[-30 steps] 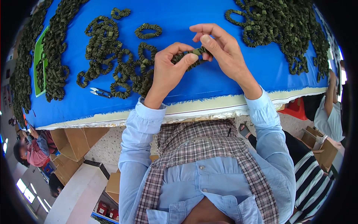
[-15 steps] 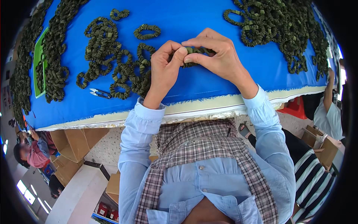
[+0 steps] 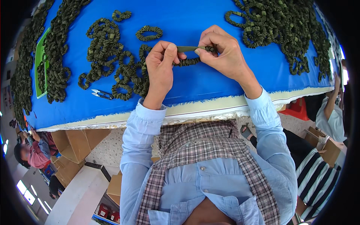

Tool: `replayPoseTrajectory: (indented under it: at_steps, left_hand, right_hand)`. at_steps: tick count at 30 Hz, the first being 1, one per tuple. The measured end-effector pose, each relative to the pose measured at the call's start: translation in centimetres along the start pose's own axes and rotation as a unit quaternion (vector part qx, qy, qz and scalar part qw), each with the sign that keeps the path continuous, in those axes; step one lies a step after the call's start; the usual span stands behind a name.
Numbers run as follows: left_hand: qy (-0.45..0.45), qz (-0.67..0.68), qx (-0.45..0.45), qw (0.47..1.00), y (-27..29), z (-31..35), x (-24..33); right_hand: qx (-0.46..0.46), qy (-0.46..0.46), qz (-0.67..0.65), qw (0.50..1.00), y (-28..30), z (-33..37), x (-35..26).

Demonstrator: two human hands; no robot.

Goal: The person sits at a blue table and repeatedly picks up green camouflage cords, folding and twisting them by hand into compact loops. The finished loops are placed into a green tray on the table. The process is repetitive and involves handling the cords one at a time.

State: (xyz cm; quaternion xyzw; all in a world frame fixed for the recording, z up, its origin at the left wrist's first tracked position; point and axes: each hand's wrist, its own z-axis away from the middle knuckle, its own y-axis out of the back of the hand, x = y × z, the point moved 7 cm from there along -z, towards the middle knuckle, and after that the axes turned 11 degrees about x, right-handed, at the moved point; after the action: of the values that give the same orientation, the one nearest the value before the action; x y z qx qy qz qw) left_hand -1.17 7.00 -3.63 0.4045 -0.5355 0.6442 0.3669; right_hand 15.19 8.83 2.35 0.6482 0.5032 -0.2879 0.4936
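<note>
Between my two hands a dark green scrunchie (image 3: pixel 187 62) is held above the blue cloth (image 3: pixel 210 80). A flat stretch of its fabric is pulled taut from hand to hand, while the gathered part hangs below. My left hand (image 3: pixel 162 62) pinches one end between thumb and fingers. At the other end my right hand (image 3: pixel 222 50) pinches the fabric, with a gathered bit showing by its thumb. Just left of my left hand lies a loose pile of scrunchies (image 3: pixel 127 71). A single scrunchie (image 3: pixel 149 33) rests beyond it.
Thread snips (image 3: pixel 102 94) lie near the table's front edge (image 3: pixel 210 107). A green tray (image 3: pixel 40 63) stands at the left among more scrunchies, and a large heap (image 3: pixel 275 28) fills the far right. Other people sit at both sides. Cardboard boxes (image 3: pixel 77 144) stand below.
My hands have drawn slightly apart, and the scrunchie's bunched fabric between them is now stretched into a flat strip. The piles on the table look unchanged.
</note>
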Motion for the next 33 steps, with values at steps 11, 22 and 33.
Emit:
replayPoseTrajectory:
  at_steps: [11,22,33]
  left_hand:
    - [0.097,0.065,-0.100,0.988,-2.5,0.7,-0.6]
    - [0.072,0.077,-0.042,0.994,-0.9,-0.1,-0.6]
    - [0.108,0.152,0.010,0.982,0.0,-0.5,-0.9]
  right_hand:
    - [-0.044,-0.084,-0.098,0.991,-1.8,0.5,0.7]
    - [-0.094,-0.226,-0.294,0.924,-2.0,1.4,2.5]
    - [-0.098,-0.272,-0.278,0.916,-2.3,1.7,3.6]
